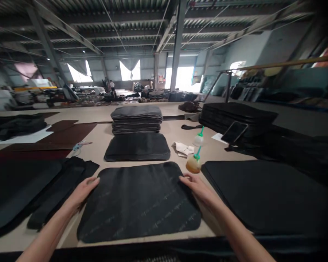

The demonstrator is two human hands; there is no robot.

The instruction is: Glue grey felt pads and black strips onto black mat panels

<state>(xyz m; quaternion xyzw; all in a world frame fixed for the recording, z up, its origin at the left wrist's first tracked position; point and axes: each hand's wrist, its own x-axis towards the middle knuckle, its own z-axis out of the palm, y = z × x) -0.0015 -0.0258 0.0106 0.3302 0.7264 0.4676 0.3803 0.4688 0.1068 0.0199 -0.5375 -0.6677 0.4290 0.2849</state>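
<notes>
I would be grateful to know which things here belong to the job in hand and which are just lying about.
Seemingly part of the job:
black panel, with the left hand and right hand at its edges
probably the stacked panels behind it
perhaps the amber bottle

Apparently just lying about:
crumpled white cloth
tilted dark device

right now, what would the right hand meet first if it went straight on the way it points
The right hand would likely meet the black panel with faint marks first, at its right edge; over or against it, depth leaves unclear.
</notes>
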